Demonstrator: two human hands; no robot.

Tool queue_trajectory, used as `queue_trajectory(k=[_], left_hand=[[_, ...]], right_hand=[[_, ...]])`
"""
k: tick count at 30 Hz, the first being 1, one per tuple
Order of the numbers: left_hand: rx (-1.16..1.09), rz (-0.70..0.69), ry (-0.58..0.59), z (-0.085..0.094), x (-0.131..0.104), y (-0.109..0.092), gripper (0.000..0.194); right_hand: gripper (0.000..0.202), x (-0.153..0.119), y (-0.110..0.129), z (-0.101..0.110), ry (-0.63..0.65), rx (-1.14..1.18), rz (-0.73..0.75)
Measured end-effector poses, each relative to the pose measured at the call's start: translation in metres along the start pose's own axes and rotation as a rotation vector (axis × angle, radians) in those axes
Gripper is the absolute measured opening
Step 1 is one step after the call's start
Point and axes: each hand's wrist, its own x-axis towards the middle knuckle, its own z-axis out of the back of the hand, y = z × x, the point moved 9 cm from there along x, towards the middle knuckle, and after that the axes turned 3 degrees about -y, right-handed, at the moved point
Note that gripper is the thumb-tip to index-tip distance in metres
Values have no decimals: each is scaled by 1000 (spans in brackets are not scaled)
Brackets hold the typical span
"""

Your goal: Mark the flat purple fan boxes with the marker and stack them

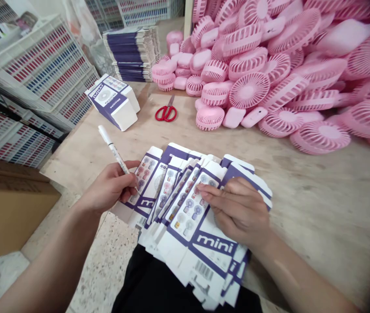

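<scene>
My left hand grips a white pen, its capped-looking end pointing up and away and its lower end near the leftmost flat box. Under both hands, flat purple-and-white printed boxes lie fanned out and overlapping at the table's near edge, some reaching over my lap. My right hand rests on the right part of the fan, its index finger and thumb close together on the top box's printed fan pictures. Whether it pinches a box is hidden.
Red-handled scissors lie mid-table. Folded-up boxes stand at the back left, before a stack of flat boxes. Pink fans are heaped at the back right. White crates and a cardboard box are on the left.
</scene>
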Motion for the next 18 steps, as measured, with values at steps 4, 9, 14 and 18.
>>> queue_trajectory(k=[4, 9, 14, 18], left_hand=[[-50, 22, 31, -9, -11, -2, 56], [-114, -27, -38, -14, -6, 4, 30], [165, -308, -576, 26, -11, 0, 4], [398, -399, -661, 23, -17, -4, 3]], right_hand=[[24, 0, 0, 1, -14, -1, -2], [25, 2, 1, 0, 3, 12, -1], [25, 3, 0, 1, 14, 15, -8], [27, 2, -1, 0, 14, 22, -14]])
